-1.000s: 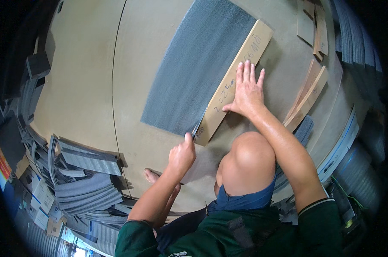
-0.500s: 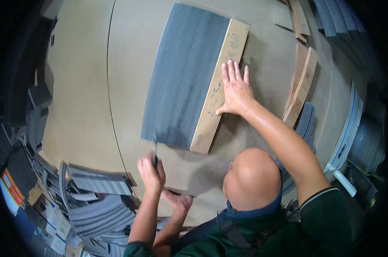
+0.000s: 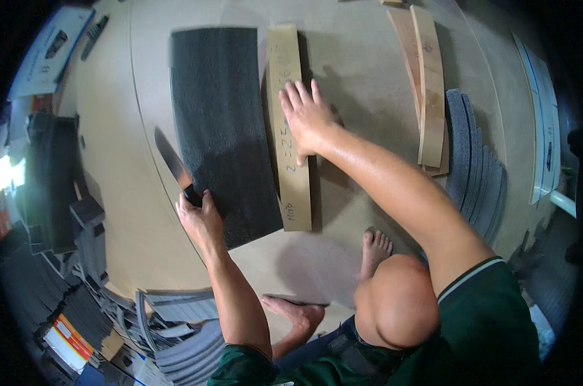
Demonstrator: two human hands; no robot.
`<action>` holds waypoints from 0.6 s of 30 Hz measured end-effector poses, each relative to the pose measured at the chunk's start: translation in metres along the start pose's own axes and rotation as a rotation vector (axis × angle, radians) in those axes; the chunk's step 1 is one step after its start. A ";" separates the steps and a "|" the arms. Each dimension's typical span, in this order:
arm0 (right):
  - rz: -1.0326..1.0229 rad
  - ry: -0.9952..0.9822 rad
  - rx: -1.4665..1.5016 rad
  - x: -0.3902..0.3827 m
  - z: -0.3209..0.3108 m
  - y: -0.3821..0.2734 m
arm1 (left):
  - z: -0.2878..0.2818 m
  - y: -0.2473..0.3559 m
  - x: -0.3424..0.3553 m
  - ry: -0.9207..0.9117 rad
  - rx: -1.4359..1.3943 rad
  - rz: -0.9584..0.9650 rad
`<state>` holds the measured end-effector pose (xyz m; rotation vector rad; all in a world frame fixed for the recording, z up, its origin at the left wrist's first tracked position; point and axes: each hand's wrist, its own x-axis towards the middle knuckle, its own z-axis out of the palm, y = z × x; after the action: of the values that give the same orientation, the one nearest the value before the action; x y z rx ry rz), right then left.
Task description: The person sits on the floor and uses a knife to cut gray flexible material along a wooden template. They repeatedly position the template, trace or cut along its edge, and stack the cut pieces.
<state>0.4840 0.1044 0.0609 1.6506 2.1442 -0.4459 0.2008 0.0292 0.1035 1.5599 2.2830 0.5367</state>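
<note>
My left hand [image 3: 203, 222] is closed round the black handle of a knife [image 3: 170, 155], whose blade points up and away beside the sheet's left edge. A dark grey foam-like sheet [image 3: 221, 128] lies flat on the floor in front of me. Beside its right edge rests a pale, straight-sided bar [image 3: 294, 193] with handwriting on it. A gap shows between sheet and bar, narrowing to almost nothing at the near end. My right hand [image 3: 309, 122] lies with spread fingers on top of the bar.
Curved wooden pieces [image 3: 431, 90] lie on the right, next to a stack of curved grey strips [image 3: 475, 167]. More grey strips [image 3: 188, 350] are heaped at the lower left. My bare feet [image 3: 298, 316] are on the floor close by. A cutter [image 3: 95, 37] lies far left.
The knife has moved from the sheet's near edge to beside its left edge. The sheet and bar, touching before, now show a gap. The whole view has turned.
</note>
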 end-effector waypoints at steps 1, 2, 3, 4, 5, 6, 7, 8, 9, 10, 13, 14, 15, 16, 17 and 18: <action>0.020 0.047 0.079 -0.005 0.004 0.002 | 0.006 -0.003 0.008 -0.023 0.013 -0.101; 0.047 0.100 0.177 -0.011 0.010 0.004 | 0.013 -0.009 0.010 0.095 0.207 0.000; 0.076 0.161 0.282 -0.019 0.020 0.006 | 0.015 -0.017 0.009 0.242 0.240 0.217; 0.112 0.203 0.383 -0.026 0.033 0.009 | 0.021 -0.022 0.004 0.325 0.294 0.298; 0.160 0.296 0.564 -0.037 0.050 0.009 | 0.030 -0.024 -0.006 0.171 -0.025 0.320; 0.190 0.362 0.743 -0.051 0.071 0.004 | 0.041 -0.022 -0.025 -0.013 -0.335 0.301; 0.234 0.382 0.952 -0.060 0.091 0.001 | 0.058 -0.016 -0.045 -0.241 -0.507 0.066; 0.240 0.429 1.161 -0.069 0.109 -0.006 | 0.075 -0.005 -0.058 -0.263 -0.347 0.208; 0.353 0.406 1.341 -0.069 0.122 -0.015 | 0.088 0.006 -0.065 -0.296 -0.266 0.302; 0.540 0.150 1.854 -0.069 0.132 -0.021 | 0.100 0.019 -0.075 -0.316 -0.231 0.251; 0.454 0.167 2.074 -0.076 0.151 -0.020 | 0.119 0.064 -0.111 -0.305 0.036 0.151; 0.524 0.102 1.951 -0.080 0.156 -0.010 | 0.123 0.077 -0.115 -0.360 0.125 0.106; 0.549 0.192 1.889 -0.069 0.156 -0.006 | 0.125 0.085 -0.109 -0.390 0.090 0.048; 0.606 0.251 1.838 -0.062 0.157 0.005 | 0.127 0.092 -0.104 -0.453 0.052 -0.015; 0.549 0.282 1.875 -0.051 0.156 0.010 | 0.128 0.097 -0.094 -0.441 0.029 0.014; 0.584 0.256 1.908 -0.052 0.158 0.014 | 0.129 0.098 -0.093 -0.449 0.018 0.028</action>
<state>0.5272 -0.0119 -0.0514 2.9699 0.6959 -2.5665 0.3732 -0.0088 0.0419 1.5371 1.9312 0.1485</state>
